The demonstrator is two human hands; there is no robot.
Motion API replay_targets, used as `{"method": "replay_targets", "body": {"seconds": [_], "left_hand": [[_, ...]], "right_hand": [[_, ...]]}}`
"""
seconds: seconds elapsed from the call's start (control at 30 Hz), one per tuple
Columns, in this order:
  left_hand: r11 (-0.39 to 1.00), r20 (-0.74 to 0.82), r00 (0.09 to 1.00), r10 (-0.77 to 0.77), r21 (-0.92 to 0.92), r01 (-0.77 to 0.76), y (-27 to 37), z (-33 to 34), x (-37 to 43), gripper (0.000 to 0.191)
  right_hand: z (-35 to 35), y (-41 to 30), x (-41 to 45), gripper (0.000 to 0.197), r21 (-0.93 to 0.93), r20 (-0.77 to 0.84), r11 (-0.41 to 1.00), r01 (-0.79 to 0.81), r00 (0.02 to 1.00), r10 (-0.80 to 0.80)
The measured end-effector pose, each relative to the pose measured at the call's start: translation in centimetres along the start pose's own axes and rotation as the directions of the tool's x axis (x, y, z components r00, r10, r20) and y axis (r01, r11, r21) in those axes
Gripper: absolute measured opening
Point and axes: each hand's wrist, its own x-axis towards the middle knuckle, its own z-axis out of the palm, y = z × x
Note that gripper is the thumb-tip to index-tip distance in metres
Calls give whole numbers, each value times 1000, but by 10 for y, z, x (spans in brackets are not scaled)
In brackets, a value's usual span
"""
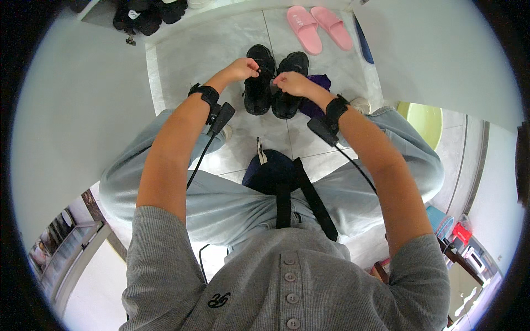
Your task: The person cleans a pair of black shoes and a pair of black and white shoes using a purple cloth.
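Two black lace-up shoes stand side by side on the tiled floor in front of me, the left shoe (257, 99) and the right shoe (285, 105). At the left shoe's outer side, my left hand (244, 69) pinches a black shoelace (259, 71) between thumb and fingers. My right hand (292, 84) is over the right shoe, its fingertips pinched near the gap between the pair. A dark bit of lace shows at those fingertips. Dark purple cloth (311, 108) lies beside the right shoe, partly hidden beneath my right hand and wrist.
Pink slide sandals (306, 31) lie beyond the shoes. Black footwear (143, 18) sits at the far left by a white panel (83, 82). A yellow-green basin (422, 122) stands beyond my right knee. Between my legs is a dark blue fabric item (267, 171) with black straps.
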Motion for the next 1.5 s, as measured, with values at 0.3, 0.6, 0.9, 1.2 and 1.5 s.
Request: {"method": "replay_targets", "body": {"seconds": [0.3,0.6,0.9,1.2,1.5], "left_hand": [[979,-279,939,199,101,-178,81,-23,-7,25],[915,-318,884,343,326,-238,205,-159,-26,27],[770,269,958,-96,630,-100,162,-150,17,20],[764,563,819,-114,576,-290,37,-64,38,33],[846,375,920,114,449,-288,19,-71,-3,22]], "right_hand": [[-84,-61,-20,29,-133,-83,988,78,992,-90],[-157,-99,-42,30,-268,12,957,107,994,-108],[-165,-89,22,34,-481,614,866,138,758,220],[-51,-32,87,35,-690,444,586,425,888,-122],[-56,-22,48,20,-574,360,598,559,828,-429]]}}
